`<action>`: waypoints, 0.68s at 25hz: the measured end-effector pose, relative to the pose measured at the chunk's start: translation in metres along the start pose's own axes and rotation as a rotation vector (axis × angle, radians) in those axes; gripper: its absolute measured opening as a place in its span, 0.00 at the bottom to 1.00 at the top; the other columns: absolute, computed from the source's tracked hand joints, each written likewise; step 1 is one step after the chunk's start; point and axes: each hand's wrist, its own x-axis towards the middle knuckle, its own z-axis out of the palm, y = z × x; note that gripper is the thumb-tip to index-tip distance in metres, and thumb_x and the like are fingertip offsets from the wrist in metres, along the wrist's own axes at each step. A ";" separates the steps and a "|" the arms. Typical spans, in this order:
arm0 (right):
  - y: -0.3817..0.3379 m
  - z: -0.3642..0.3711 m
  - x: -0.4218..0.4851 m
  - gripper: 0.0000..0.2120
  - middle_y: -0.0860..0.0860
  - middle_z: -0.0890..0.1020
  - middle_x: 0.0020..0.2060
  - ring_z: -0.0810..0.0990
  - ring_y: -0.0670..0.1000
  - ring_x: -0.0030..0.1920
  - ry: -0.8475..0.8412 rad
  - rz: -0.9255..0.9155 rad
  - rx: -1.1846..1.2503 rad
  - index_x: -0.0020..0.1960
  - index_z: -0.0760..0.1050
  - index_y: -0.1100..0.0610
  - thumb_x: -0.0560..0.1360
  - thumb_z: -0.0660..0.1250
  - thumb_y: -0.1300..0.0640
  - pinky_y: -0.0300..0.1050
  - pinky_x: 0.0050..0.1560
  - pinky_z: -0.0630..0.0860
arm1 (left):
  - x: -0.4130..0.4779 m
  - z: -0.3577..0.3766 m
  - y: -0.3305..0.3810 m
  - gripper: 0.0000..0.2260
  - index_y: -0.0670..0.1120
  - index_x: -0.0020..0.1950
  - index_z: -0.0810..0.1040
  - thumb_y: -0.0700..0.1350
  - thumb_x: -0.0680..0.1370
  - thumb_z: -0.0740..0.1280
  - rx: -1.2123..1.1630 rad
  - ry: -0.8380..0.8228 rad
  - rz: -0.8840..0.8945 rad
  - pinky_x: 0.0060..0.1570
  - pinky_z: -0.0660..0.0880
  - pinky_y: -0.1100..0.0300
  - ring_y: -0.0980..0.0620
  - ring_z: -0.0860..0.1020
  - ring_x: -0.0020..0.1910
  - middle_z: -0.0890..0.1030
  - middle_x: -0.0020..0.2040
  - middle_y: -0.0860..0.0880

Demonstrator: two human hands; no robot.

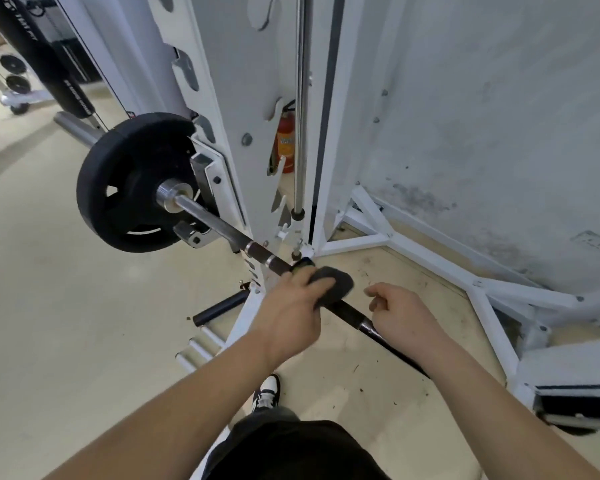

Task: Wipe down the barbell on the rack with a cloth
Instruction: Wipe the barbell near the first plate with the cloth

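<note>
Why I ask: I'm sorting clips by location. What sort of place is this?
A gym, most likely: a barbell loaded with a black weight plate sits on a white rack, with more plates behind.

The cloth (333, 280) is dark grey. The barbell (215, 223) runs silver near the black weight plate (125, 188), dark brown-black further along. The rack (246, 81) is white, the fire extinguisher (286, 133) red with an orange label, the floor (49, 289) beige, the wall (482, 116) pale grey with dark smudges.

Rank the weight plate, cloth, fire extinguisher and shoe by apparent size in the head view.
1. weight plate, clearly largest.
2. cloth and fire extinguisher: about alike, both partly hidden, so unranked.
3. shoe, looks smallest.
</note>
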 end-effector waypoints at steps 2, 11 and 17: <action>0.009 -0.002 -0.009 0.19 0.47 0.83 0.55 0.81 0.49 0.53 0.002 -0.028 -0.019 0.65 0.80 0.51 0.78 0.61 0.60 0.50 0.57 0.79 | -0.001 -0.010 -0.009 0.24 0.57 0.72 0.76 0.47 0.76 0.61 -0.015 -0.068 0.092 0.52 0.78 0.53 0.44 0.78 0.56 0.76 0.70 0.51; 0.023 0.001 -0.022 0.16 0.48 0.79 0.35 0.78 0.51 0.36 0.022 -0.119 -0.159 0.37 0.78 0.53 0.72 0.71 0.41 0.48 0.37 0.76 | -0.020 0.022 0.046 0.24 0.56 0.70 0.77 0.42 0.74 0.66 0.024 0.024 0.074 0.47 0.79 0.50 0.42 0.77 0.54 0.77 0.67 0.49; 0.017 0.000 -0.027 0.06 0.45 0.80 0.47 0.80 0.50 0.47 0.023 -0.143 -0.092 0.50 0.81 0.47 0.76 0.70 0.47 0.49 0.47 0.79 | -0.004 0.025 0.037 0.24 0.55 0.70 0.75 0.42 0.75 0.68 0.011 0.217 -0.347 0.43 0.81 0.48 0.40 0.77 0.57 0.77 0.67 0.49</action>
